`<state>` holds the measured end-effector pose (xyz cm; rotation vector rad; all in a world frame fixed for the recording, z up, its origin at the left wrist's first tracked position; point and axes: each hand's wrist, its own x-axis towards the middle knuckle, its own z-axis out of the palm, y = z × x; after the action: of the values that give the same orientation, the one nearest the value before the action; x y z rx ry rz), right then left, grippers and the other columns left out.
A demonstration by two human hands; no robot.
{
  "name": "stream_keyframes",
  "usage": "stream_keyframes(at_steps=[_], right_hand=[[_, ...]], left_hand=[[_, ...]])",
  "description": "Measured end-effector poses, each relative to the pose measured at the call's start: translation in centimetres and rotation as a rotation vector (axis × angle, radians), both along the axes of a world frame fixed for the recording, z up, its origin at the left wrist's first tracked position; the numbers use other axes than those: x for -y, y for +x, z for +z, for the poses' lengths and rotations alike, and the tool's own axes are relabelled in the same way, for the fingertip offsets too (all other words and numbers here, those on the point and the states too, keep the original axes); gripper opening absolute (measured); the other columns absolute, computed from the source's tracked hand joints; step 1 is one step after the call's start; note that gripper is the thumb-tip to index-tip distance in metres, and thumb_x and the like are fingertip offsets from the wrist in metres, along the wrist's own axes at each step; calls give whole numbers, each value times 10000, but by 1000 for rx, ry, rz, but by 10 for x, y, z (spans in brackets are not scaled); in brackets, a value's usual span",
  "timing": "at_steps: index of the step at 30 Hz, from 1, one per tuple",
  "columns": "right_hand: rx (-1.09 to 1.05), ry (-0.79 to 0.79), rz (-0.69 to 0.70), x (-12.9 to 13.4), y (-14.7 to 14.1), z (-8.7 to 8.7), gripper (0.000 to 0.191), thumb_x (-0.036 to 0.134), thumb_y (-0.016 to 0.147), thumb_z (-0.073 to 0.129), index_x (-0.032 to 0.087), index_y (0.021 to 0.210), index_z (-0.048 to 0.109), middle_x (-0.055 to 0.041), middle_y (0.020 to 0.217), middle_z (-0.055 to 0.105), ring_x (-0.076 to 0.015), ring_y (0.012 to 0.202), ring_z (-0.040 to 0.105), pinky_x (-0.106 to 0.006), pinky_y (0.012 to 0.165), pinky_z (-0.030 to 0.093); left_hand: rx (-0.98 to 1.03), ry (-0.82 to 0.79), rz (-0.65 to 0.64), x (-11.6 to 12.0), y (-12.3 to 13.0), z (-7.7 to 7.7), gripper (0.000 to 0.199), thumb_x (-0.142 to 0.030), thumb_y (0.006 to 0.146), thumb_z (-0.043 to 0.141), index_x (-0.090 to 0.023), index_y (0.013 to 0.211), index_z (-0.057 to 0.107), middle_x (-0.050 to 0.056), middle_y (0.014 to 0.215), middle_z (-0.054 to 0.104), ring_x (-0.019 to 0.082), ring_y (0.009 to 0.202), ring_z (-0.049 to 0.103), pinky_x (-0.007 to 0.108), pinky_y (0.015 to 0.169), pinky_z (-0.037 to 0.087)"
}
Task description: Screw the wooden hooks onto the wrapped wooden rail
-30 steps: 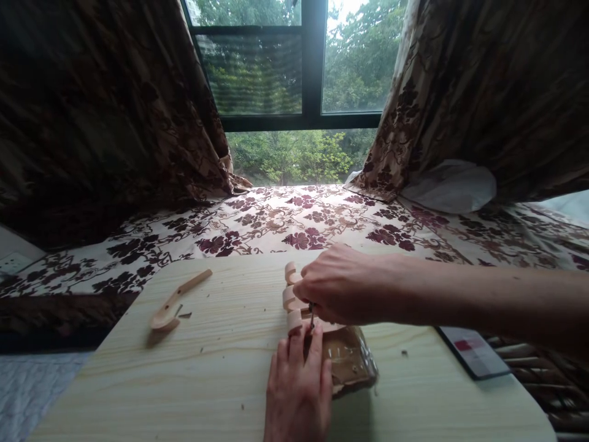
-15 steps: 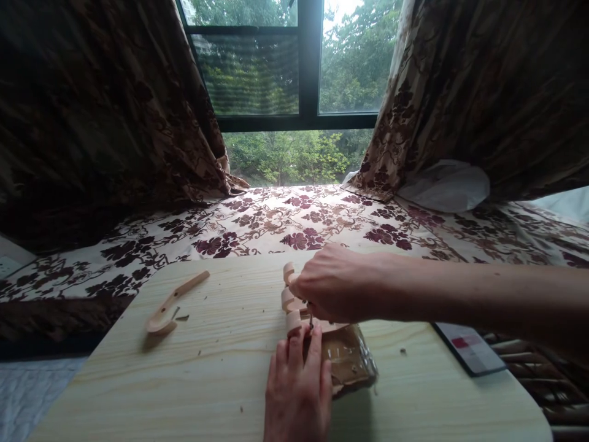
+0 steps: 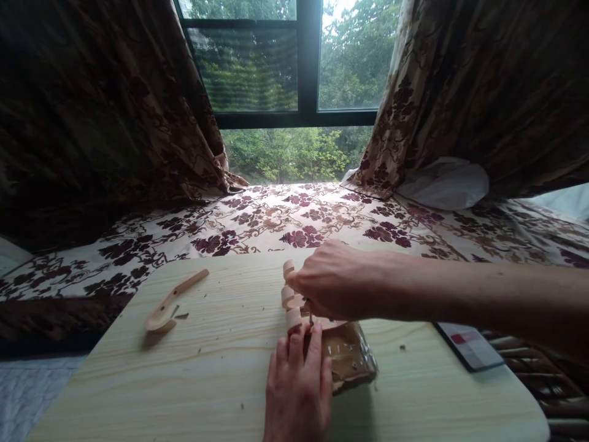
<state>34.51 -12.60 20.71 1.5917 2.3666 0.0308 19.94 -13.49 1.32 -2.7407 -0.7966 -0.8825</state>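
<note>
My left hand presses its outstretched fingertips on the near end of a pale wooden hook rack, whose several curled hooks line up on its left side. The rack rests on a brown cardboard box wrapped in clear tape. Above it my right hand makes a fist around a screwdriver. Only its thin metal shaft shows, pointing down between my left index and middle fingers; the handle and the tip's contact are hidden.
A loose wooden hook with holes lies at the table's left, small screws beside it. A phone-like flat device sits at the right edge. Dark crumbs dot the wooden table. Floral cloth and curtains lie beyond.
The view tilts very slightly. My right fist has turned a little over the rack; my left hand keeps its place.
</note>
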Motion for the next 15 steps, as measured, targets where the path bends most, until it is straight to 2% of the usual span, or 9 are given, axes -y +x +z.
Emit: stream_keyframes(at_steps=[2,4,8,12,15], right_hand=[[28,-46,-16,1,-2,7,77,140,818,555,137,882,597,4,599,547,-82,422,302,-279,420,230],[27,-58,2,2,-2,11,93,91,831,524,152,811,592,6,613,545,-77,431,298,-277,425,230],[-13,2,55,1,2,5,136,68,809,528,156,715,573,23,546,496,-71,405,282,-275,426,232],[5,19,14,0,6,-1,200,105,776,555,165,586,537,21,482,455,-75,405,303,-279,453,251],[20,-4,-10,1,4,3,195,128,789,546,159,597,557,12,488,468,-81,417,326,-278,463,260]], left_hand=[[0,-8,3,1,0,0,443,-226,874,484,-165,1312,470,104,1223,558,221,984,545,351,821,506],[1,-11,5,1,-1,0,443,-225,872,489,-166,1311,472,103,1226,555,225,983,545,353,822,505],[-3,7,5,1,-1,-1,452,-220,868,500,-159,1314,467,105,1233,545,235,1004,537,362,829,502],[-13,7,6,2,-1,-1,450,-219,871,501,-156,1315,463,102,1229,541,228,993,530,360,830,500],[-19,3,1,2,0,-1,452,-206,870,498,-145,1316,457,109,1236,529,229,990,521,364,820,504]])
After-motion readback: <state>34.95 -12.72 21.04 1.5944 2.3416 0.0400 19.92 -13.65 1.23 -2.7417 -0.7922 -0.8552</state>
